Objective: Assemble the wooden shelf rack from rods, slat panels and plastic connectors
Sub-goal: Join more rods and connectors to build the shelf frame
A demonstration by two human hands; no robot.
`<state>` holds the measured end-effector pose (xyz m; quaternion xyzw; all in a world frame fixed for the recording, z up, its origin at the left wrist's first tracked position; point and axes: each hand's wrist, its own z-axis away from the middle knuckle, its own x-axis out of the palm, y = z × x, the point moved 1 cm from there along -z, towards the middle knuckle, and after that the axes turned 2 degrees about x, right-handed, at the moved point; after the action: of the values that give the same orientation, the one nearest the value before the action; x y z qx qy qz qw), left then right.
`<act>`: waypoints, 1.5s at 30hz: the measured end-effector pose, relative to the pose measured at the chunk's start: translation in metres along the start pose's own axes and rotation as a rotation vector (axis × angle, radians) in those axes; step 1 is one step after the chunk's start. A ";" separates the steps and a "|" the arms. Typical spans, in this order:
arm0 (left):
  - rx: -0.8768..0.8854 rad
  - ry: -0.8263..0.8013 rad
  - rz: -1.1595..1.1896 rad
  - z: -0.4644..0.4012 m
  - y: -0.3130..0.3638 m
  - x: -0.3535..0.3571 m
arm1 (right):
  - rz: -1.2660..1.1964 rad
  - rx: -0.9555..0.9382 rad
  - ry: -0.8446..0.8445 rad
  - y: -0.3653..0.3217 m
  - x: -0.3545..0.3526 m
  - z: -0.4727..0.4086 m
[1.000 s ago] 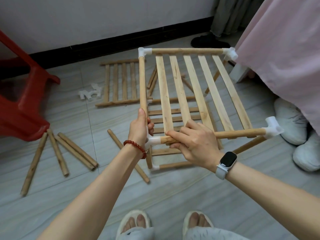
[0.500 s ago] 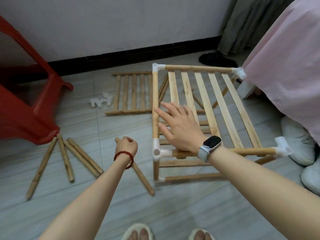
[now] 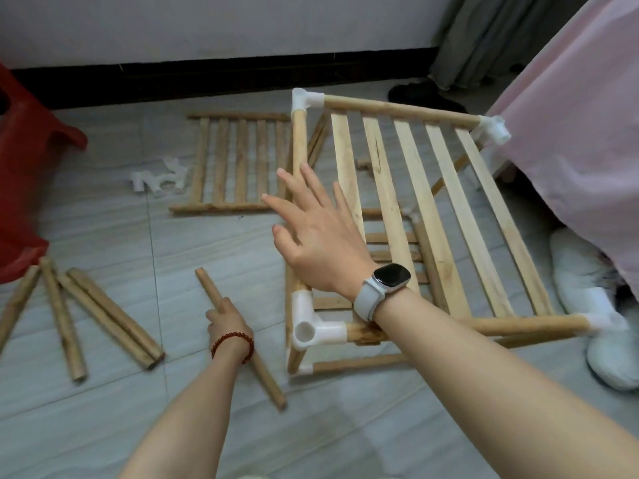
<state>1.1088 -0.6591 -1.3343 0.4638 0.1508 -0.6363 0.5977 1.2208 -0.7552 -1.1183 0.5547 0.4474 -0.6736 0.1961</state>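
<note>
The partly built rack stands on the floor at centre right, with a slatted top framed by rods and white plastic corner connectors. My right hand, fingers spread and straight, hovers over the rack's left edge and holds nothing. My left hand is down on a loose wooden rod lying on the floor left of the rack, with its fingers curled round the rod. A second slat panel lies flat beyond it.
Several loose rods lie on the tiles at the left. Spare white connectors sit near the flat panel. A red plastic stool stands at far left. A pink cloth and white slippers crowd the right.
Both hands have let go of the rack's near corner. My left hand dropped to the loose rod on the floor. My right hand opened and moved left over the rack.
</note>
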 end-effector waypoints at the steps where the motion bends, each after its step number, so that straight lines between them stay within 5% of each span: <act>1: -0.010 0.024 0.048 0.000 -0.001 0.002 | -0.005 -0.001 0.005 0.002 0.000 -0.001; 6: 0.010 0.120 0.225 -0.002 0.004 -0.018 | -0.015 0.011 0.021 0.006 0.003 -0.002; 12: 0.233 0.257 0.483 0.012 0.045 -0.114 | -0.150 0.059 -0.007 0.000 -0.003 0.004; 20: 1.023 0.329 0.445 0.118 0.118 -0.222 | -0.961 0.371 0.162 -0.023 -0.083 0.025; 25: 1.417 0.239 0.274 0.196 0.163 -0.215 | -1.127 0.381 0.459 -0.009 -0.141 0.065; 29: 1.466 0.156 0.140 0.248 0.206 -0.179 | -1.145 0.388 0.695 0.023 -0.179 0.122; 36: 1.240 -0.073 -0.290 0.295 0.260 -0.067 | -1.068 0.614 1.194 0.129 -0.215 0.241; 41: 1.181 -0.179 -0.613 0.297 0.273 0.004 | -0.837 0.783 0.951 0.181 -0.181 0.283; 45: 1.205 -0.133 -0.617 0.289 0.274 0.017 | -0.575 0.756 0.686 0.198 -0.153 0.291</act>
<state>1.2396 -0.9508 -1.0963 0.6116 -0.1416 -0.7776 0.0341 1.2518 -1.1333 -1.0579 0.6286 0.3464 -0.5946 -0.3622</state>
